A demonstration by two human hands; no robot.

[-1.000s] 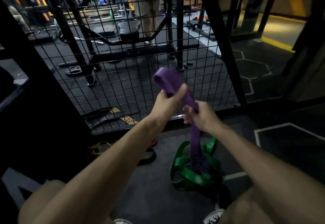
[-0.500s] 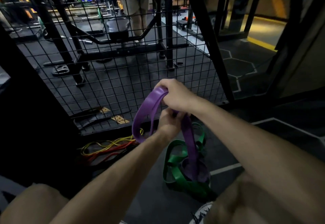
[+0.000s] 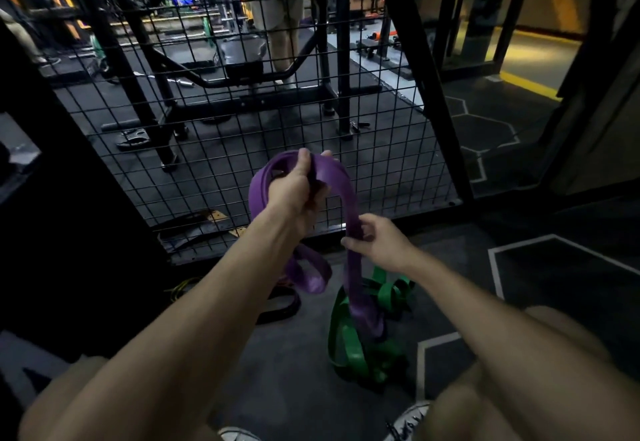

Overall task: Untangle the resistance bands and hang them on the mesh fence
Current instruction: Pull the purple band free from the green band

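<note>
— Where was the flat purple rubber band [image 3: 349, 198]?
— Looped up before the black wire mesh fence [image 3: 221, 149] — left hand [image 3: 294, 194] gripped its top, right hand [image 3: 377, 243] pinched the strand above the green rubber bands [image 3: 349, 347] on the floor.

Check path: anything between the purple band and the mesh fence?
No solid obstacle shows. The purple band is held by left hand and right hand just before the mesh fence. Its lower end still runs into the green band pile on the floor.
</note>
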